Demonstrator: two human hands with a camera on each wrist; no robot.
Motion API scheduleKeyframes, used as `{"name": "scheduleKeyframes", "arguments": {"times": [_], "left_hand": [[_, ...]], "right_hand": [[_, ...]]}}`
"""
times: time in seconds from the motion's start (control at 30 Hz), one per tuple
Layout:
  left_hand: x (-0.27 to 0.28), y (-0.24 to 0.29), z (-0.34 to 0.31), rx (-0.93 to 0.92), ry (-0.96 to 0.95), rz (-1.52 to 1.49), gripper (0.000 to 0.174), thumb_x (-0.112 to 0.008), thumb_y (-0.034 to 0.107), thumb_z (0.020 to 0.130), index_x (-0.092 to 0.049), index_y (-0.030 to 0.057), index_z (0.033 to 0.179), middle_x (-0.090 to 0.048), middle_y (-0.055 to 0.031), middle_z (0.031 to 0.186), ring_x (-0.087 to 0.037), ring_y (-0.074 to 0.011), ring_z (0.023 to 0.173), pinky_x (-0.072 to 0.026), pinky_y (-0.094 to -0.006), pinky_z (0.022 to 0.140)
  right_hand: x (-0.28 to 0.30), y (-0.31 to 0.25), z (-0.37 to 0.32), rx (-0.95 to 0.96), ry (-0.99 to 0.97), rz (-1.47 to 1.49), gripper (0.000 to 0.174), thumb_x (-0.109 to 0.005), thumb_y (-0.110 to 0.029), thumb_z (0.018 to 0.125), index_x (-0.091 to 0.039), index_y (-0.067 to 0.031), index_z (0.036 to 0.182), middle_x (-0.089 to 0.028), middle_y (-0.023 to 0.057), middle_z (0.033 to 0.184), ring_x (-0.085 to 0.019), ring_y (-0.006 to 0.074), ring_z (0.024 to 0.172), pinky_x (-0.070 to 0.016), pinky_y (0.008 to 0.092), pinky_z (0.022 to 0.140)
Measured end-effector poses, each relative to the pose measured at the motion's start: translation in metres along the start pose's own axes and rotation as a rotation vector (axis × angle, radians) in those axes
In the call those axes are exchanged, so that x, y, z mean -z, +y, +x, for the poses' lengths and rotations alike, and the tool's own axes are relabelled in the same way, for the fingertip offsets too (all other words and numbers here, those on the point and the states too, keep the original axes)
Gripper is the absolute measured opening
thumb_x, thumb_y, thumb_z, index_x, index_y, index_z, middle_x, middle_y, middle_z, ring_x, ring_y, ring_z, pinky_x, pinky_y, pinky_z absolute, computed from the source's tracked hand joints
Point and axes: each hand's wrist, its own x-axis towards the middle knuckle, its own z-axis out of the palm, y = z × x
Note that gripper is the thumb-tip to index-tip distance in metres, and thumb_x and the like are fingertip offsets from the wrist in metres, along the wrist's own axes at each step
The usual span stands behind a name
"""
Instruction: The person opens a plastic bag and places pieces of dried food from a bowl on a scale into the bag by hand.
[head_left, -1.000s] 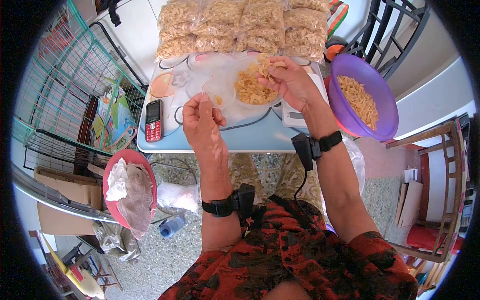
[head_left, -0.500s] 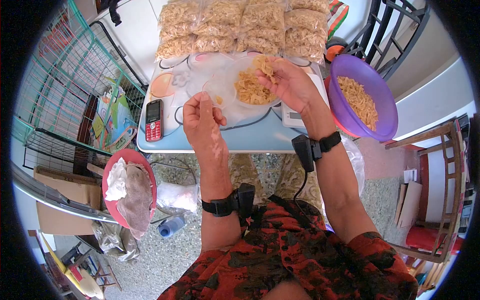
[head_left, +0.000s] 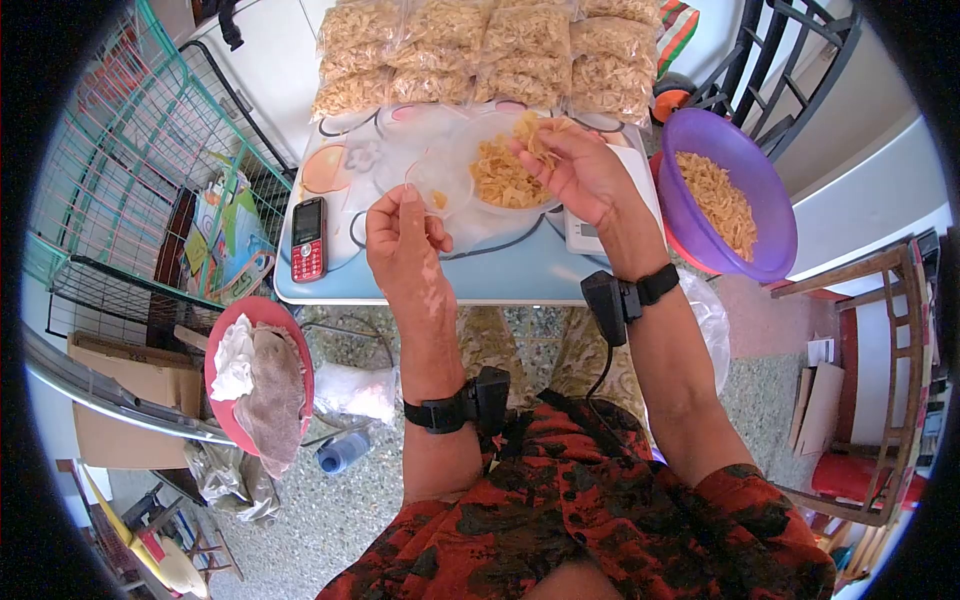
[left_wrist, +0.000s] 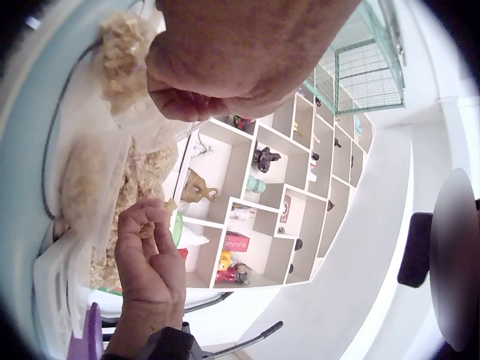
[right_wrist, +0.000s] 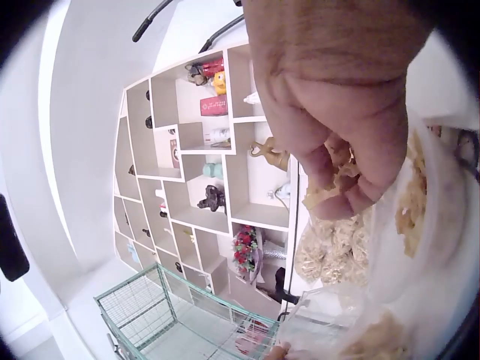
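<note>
In the head view my left hand pinches the rim of a clear plastic bag between thumb and fingers; a few flakes lie inside it. My right hand holds a small bunch of yellowish dried flakes above a clear round bowl of flakes. Beneath the right hand is a white scale, partly covered. The right wrist view shows the flakes between the curled fingers of my right hand.
Filled bags stand in stacks along the table's back. A purple basin of flakes is at the right, a red phone at the table's left edge. A pink basin with cloths and a wire cage are farther left.
My right hand shifts slightly above the bowl, and its fingers and the held flakes change position a little. My left hand stays at the bag's rim.
</note>
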Motion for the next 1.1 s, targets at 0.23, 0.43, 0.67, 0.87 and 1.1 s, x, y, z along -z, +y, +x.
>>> {"name": "scheduleKeyframes", "arguments": {"times": [0.23, 0.43, 0.67, 0.87, 1.1], "left_hand": [[0.001, 0.000, -0.001, 0.007, -0.007, 0.012, 0.020, -0.065, 0.020, 0.093, -0.057, 0.0030, 0.101, -0.050, 0.0006, 0.070, -0.047, -0.0084, 0.055, -0.0383, -0.0232, 0.048], [0.003, 0.000, 0.000, 0.002, -0.001, 0.009, 0.020, -0.064, 0.020, 0.093, -0.057, 0.0026, 0.101, -0.051, -0.0001, 0.071, -0.047, -0.0086, 0.055, -0.0384, -0.0234, 0.047], [0.004, -0.001, 0.000, 0.002, -0.009, 0.001, 0.021, -0.064, 0.020, 0.093, -0.056, 0.0024, 0.101, -0.050, 0.0001, 0.071, -0.047, -0.0086, 0.055, -0.0382, -0.0236, 0.047], [0.002, 0.000, -0.002, -0.001, -0.007, 0.012, 0.021, -0.064, 0.021, 0.093, -0.056, 0.0029, 0.101, -0.050, 0.0003, 0.071, -0.047, -0.0086, 0.055, -0.0383, -0.0235, 0.047], [0.003, -0.001, -0.001, 0.013, -0.007, 0.002, 0.021, -0.065, 0.021, 0.093, -0.057, 0.0037, 0.101, -0.050, 0.0005, 0.072, -0.047, -0.0086, 0.056, -0.0389, -0.0236, 0.047]], "right_hand": [[0.000, -0.001, -0.001, -0.014, -0.011, 0.019, 0.019, -0.053, 0.001, 0.091, -0.056, 0.0028, 0.110, -0.060, 0.0139, 0.112, -0.063, 0.0301, 0.107, -0.0581, 0.0322, 0.085], [-0.007, -0.002, -0.003, -0.025, -0.058, 0.076, 0.020, -0.056, -0.007, 0.093, -0.057, 0.0014, 0.111, -0.061, 0.0129, 0.108, -0.064, 0.0263, 0.098, -0.0578, 0.0308, 0.080], [-0.002, 0.000, 0.002, -0.029, -0.116, 0.159, 0.013, -0.063, -0.006, 0.091, -0.060, 0.0005, 0.103, -0.062, 0.0095, 0.095, -0.061, 0.0180, 0.082, -0.0537, 0.0255, 0.067], [0.005, 0.004, 0.005, -0.047, -0.087, 0.171, 0.014, -0.061, -0.002, 0.091, -0.059, 0.0021, 0.105, -0.062, 0.0101, 0.099, -0.063, 0.0189, 0.086, -0.0551, 0.0247, 0.069], [-0.007, 0.003, 0.001, -0.011, -0.026, 0.123, 0.023, -0.054, -0.009, 0.094, -0.057, 0.0034, 0.114, -0.064, 0.0156, 0.109, -0.066, 0.0266, 0.098, -0.0587, 0.0309, 0.079]]}}
